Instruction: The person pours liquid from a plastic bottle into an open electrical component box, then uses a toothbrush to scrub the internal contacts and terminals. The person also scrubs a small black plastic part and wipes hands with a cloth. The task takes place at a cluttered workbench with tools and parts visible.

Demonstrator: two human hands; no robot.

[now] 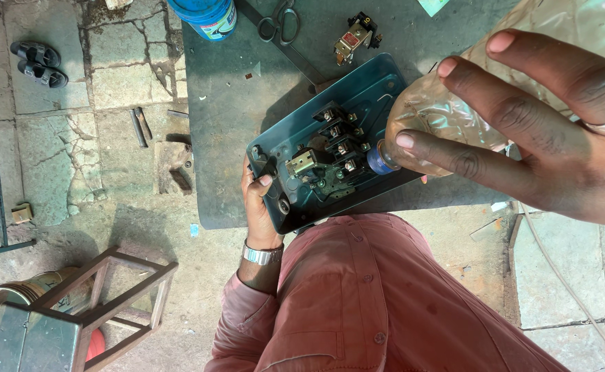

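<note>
So nearest in view, a salmon-pink shirt (364, 303) is seen, with a metal stool (89, 310) off to the left on the stone floor. Just beyond that, the left hand (261, 207), a steel watch (261, 255) on its wrist, is wrapped around the near-left edge of the switch box (378, 86), thumb laid over the rim. The box is a teal-green metal tray, tilted, a bit grimy, with a row of black terminal blocks and a brassy contact piece inside; it's propped on the near edge of the dark tabletop (227, 103). On the right, a crumpled clear plastic bottle (433, 117) is gripped by the right hand (550, 131), fingers spread along it, its blue cap end pointed into the box. Farther back, scissors (280, 22), a loose switch part (354, 38) and a blue bucket (206, 14) can be spotted, with sandals (38, 62) far left.
</note>
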